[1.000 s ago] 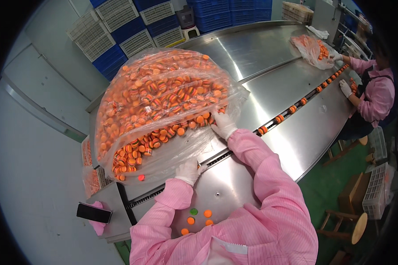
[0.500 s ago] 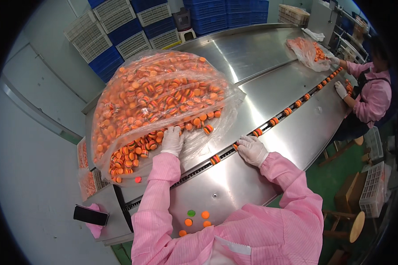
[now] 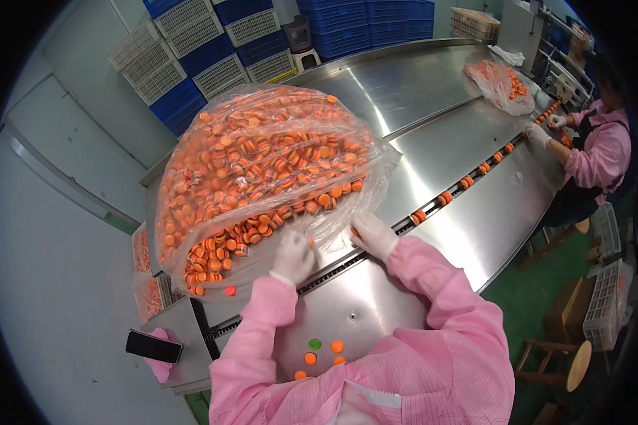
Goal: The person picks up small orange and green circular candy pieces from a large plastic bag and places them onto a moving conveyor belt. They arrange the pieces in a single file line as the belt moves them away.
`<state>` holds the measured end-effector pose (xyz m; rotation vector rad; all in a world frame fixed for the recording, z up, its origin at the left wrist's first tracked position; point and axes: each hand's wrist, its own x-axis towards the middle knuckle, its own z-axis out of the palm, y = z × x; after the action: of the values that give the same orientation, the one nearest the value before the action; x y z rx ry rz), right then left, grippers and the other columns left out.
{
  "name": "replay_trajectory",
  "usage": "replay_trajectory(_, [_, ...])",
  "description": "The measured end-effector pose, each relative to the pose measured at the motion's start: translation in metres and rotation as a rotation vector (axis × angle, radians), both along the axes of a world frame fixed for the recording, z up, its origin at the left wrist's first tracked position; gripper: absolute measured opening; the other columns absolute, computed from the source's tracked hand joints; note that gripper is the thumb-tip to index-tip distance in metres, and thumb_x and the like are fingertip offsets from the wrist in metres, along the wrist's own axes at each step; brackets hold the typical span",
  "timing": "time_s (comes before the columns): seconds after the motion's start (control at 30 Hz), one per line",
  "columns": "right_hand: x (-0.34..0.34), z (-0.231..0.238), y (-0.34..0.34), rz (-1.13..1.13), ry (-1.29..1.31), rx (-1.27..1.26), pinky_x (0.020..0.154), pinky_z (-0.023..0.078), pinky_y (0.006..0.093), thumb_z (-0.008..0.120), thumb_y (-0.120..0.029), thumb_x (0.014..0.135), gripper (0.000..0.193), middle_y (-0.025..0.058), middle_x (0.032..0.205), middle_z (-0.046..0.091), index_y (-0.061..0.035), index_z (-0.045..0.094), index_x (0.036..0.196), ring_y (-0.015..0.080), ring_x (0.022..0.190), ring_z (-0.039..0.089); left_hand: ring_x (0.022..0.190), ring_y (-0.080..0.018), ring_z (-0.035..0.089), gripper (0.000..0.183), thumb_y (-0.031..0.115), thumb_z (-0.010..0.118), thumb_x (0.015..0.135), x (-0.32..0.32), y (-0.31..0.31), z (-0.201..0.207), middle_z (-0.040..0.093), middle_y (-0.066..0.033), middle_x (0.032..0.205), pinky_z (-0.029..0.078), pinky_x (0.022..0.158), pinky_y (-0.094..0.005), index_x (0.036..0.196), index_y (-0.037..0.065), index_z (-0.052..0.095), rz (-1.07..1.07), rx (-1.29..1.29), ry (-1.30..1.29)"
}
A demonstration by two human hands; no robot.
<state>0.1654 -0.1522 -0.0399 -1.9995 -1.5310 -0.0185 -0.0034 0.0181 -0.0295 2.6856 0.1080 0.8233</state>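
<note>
Piece (image 3: pixel 354 231), orange, lies apparently pinched in the right-hand grip (image 3: pixel 374 236).

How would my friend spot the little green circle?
Find the big steel table, then the dark track along it. Nearer the picture's bottom, between the pink sleeves, lie some small discs. Yours is the green disc; its neighbours are all orange.

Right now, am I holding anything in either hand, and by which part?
Your left hand seems to pinch one orange piece, your right hand a second orange piece. Only part of each shows, so exactly where each is gripped cannot be told.
</note>
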Motion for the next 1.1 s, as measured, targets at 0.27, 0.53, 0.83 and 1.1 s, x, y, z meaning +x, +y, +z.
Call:
replay_trajectory(0.27, [-0.013, -0.033, -0.068, -0.114, -0.062, -0.035, 0.091, 0.041, 0.0346, 0.059, -0.013, 0.078, 0.034, 0.0213, 0.112, 0.053, 0.0004, 0.054, 0.109, 0.0321, 0.106, 0.050, 0.085, -0.0321, 0.050, 0.014, 0.008, 0.060, 0.070, -0.030, -0.033, -0.001, 0.050, -0.0117, 0.083, 0.042, 0.076, -0.0429, 0.083, 0.008, 0.056, -0.368, -0.014, 0.289])
replay_trajectory(0.53, [0.034, 0.018, 0.006, -0.067, 0.016, 0.095, 0.086, 0.043, 0.0395, 0.054, -0.007, 0.077, 0.038, 0.0196, 0.103, 0.052, -0.0050, 0.051, 0.114, 0.0327, 0.097, 0.053, 0.099, -0.0351, 0.049, 0.026, 0.003, 0.054, 0.072, 0.029, 0.053, -0.004, 0.053, -0.0155, 0.102, 0.040, 0.087, -0.0408, 0.098, 0.006, 0.057, 0.199, -0.074, 0.059])
replay_trajectory(0.83, [0.016, -0.002, 0.102, -0.202, -0.074, -0.122, 0.076, 0.046, 0.0423, 0.056, -0.016, 0.078, 0.030, 0.0208, 0.091, 0.053, -0.0083, 0.052, 0.107, 0.0366, 0.088, 0.056, 0.108, -0.0342, 0.047, 0.063, 0.022, 0.062, 0.072, 0.070, 0.052, -0.002, 0.050, -0.0174, 0.117, 0.044, 0.086, -0.0443, 0.127, 0.009, 0.036, 0.448, 0.031, 0.611])
replay_trajectory(1.1, [-0.001, 0.017, 0.025, -0.198, 1.116, -0.076, 0.073, 0.046, 0.0407, 0.057, -0.031, 0.081, 0.026, 0.0172, 0.083, 0.063, -0.0076, 0.058, 0.092, 0.0342, 0.081, 0.060, 0.091, -0.0329, 0.051, 0.047, 0.009, 0.053, 0.067, 0.040, 0.069, -0.043, 0.050, -0.0152, 0.094, 0.043, 0.080, -0.0385, 0.114, 0.005, 0.050, 0.237, -0.179, 0.335])
